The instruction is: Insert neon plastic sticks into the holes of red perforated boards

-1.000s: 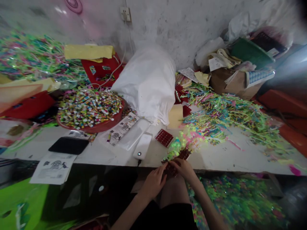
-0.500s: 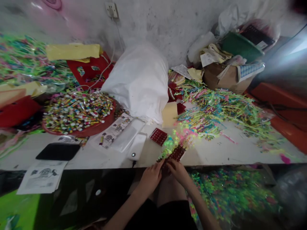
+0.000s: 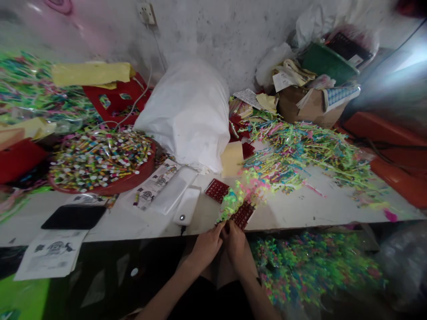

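My left hand (image 3: 206,246) and my right hand (image 3: 235,243) meet at the near edge of the white table (image 3: 313,206), fingers curled together on the near end of a red perforated tray (image 3: 243,215). Neon green and pink plastic pieces (image 3: 237,198) stand on that tray. A second red perforated tray (image 3: 216,190) lies flat just beyond it. What sits between my fingertips is too small to make out.
A white power bank (image 3: 186,206), printed sheets (image 3: 50,253), a black pouch (image 3: 74,216), a red basin of colourful sticks (image 3: 100,155), a big white bag (image 3: 187,113), a heap of neon pieces (image 3: 300,151), a cardboard box (image 3: 308,106). More neon pieces lie below the table (image 3: 307,266).
My hands have drawn closer together at the tray's near end. The camera has swung right, so everything sits further left in view.
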The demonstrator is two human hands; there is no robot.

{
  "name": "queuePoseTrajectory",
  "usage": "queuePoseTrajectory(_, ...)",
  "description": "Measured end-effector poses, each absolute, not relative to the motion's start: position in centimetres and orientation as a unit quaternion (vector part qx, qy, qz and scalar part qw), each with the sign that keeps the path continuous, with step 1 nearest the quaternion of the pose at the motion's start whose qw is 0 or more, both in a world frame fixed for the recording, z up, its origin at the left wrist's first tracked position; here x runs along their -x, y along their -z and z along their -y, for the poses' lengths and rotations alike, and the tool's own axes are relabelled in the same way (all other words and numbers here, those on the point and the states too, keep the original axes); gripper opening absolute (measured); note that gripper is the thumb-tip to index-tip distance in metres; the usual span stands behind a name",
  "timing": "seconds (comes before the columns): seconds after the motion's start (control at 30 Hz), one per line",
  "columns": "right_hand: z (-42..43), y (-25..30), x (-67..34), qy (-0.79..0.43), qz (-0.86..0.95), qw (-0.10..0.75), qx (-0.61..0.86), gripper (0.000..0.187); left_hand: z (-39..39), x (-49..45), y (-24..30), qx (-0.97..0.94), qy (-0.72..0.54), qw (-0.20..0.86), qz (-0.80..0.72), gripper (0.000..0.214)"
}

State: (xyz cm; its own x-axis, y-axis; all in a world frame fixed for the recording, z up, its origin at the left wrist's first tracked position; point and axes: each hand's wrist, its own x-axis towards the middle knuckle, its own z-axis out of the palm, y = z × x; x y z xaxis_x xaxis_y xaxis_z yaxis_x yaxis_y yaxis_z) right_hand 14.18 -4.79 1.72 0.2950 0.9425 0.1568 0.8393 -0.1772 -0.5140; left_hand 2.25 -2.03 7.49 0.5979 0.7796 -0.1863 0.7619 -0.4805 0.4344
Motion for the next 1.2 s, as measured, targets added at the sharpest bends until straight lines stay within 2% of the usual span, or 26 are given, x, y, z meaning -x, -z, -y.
queuePoseTrajectory(0.13, 4.8, -2.0, -13.4, -0.095, 0.549, 0.301, 0.773, 0.019, 2.0, -2.2, -7.6, -0.861, -0.024, 0.25, -0.441, 0.053)
queuePoseTrajectory(0.37, 4.8, -1.3, -12.6, -0.049, 0.538, 0.313, 0.782, 0.015, 2.1, -2.1, -7.7, -0.861, 0.001, 0.244, -0.446, 0.057)
queuePoseTrajectory(0.63, 4.7, 0.1, -12.1, -0.002, 0.531, 0.327, 0.782, 0.019, 2.2, -1.1, -6.6, -0.858, -0.06, 0.275, -0.43, 0.054)
queuePoseTrajectory(0.73, 4.6, 0.1, -12.0, -0.002, 0.53, 0.321, 0.785, 0.022, 2.5, -0.7, -6.2, -0.859, -0.129, 0.283, -0.407, 0.049)
queuePoseTrajectory(0.83, 4.5, 0.0, -12.1, 0.009, 0.526, 0.316, 0.789, 0.023, 2.3, -0.9, -6.3, -0.823, -0.26, 0.262, -0.431, 0.035)
queuePoseTrajectory(0.93, 4.4, 0.0, -12.2, 0.012, 0.53, 0.299, 0.794, 0.022, 1.2, -1.8, -7.0, -0.783, -0.332, 0.228, -0.474, 0.037)
queuePoseTrajectory(1.0, 4.4, -0.1, -12.4, 0.006, 0.538, 0.292, 0.791, 0.021, 0.1, -2.5, -7.5, -0.792, -0.318, 0.222, -0.471, 0.04)
queuePoseTrajectory(1.2, 4.7, -1.0, -12.8, -0.027, 0.561, 0.299, 0.772, 0.026, -1.5, -2.9, -8.6, -0.801, -0.243, 0.236, -0.493, 0.018)
